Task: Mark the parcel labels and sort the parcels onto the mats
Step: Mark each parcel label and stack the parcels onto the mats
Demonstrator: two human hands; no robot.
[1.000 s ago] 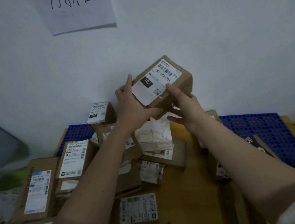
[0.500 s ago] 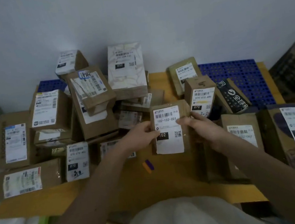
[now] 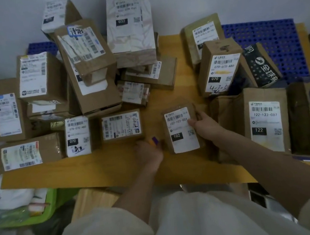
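On the left and centre of the yellow desk (image 3: 98,169), labelled cardboard parcels are stacked in a pile (image 3: 87,67), with a parcel marked 070 (image 3: 77,135) lying flat at its front edge. The left hand (image 3: 149,152) rests on the desk with its fingers closed around an orange-and-purple marker (image 3: 153,141), just left of the parcel marked 102 (image 3: 181,129). The right hand (image 3: 205,124) grips that parcel's right edge, thumb on the label; a parcel marked 122 (image 3: 263,119) lies just beside it.

Parcel label (image 3: 181,129): 102-102-C01, 102; box label (image 3: 266,121): 122-122-C07, 122.
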